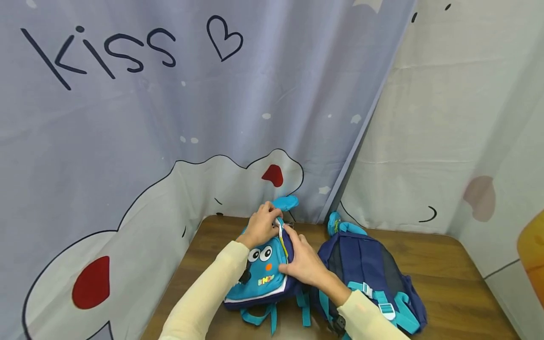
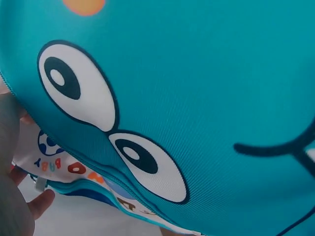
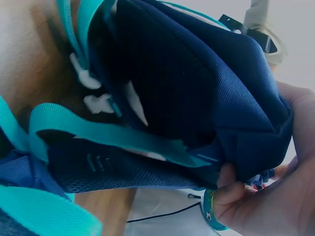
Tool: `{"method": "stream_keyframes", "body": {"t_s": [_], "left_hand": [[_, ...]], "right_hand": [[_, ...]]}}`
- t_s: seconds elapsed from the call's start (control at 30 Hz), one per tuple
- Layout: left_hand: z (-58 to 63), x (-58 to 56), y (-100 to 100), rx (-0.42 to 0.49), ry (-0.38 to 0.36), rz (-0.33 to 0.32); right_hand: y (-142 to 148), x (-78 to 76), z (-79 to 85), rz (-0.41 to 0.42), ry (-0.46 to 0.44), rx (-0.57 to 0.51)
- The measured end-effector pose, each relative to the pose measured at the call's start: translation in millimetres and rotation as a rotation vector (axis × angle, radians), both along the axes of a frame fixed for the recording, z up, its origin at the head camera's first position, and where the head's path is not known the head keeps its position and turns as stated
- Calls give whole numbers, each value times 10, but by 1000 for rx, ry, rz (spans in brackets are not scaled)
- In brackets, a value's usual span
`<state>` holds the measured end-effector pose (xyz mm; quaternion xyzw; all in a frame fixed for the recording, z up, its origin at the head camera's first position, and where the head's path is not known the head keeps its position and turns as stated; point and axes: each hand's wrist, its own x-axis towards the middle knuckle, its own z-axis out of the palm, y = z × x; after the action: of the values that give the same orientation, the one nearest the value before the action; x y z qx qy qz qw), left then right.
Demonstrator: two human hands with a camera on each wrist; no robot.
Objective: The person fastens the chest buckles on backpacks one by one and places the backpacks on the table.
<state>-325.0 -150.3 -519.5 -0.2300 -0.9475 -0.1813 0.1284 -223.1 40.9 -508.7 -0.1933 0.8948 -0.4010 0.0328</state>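
A small teal and navy backpack (image 1: 258,274) with cartoon eyes and an orange nose leans back on the table. My left hand (image 1: 261,225) grips its top edge, by the zip. In the left wrist view, the left hand (image 2: 17,196) is at the edge of the teal front (image 2: 206,88), where a white printed lining (image 2: 54,157) shows in the opening. My right hand (image 1: 303,259) holds the bag's right side, thumb on the front. The right wrist view has the right hand (image 3: 275,196) with its fingertips pinching the navy fabric (image 3: 246,123) near a corner.
A second navy backpack (image 1: 361,264) with teal straps (image 1: 405,314) lies just right of the first. The wooden table (image 1: 459,283) meets a patterned curtain (image 1: 255,94) behind. A round teal piece (image 1: 285,203) sticks up behind the small backpack.
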Motion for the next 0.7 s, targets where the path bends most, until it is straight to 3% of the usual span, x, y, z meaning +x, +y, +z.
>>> {"method": "stream_keyframes", "body": {"t_s": [0.23,0.43,0.7], "left_hand": [[24,21,-20,67,8,32],[51,45,-32,152,71,39],[89,55,-10,182,156,81]], "right_hand": [[-24,38,111,16,49,9],[-29,59,212,31,71,7],[-33,88,345,40,126,46]]}}
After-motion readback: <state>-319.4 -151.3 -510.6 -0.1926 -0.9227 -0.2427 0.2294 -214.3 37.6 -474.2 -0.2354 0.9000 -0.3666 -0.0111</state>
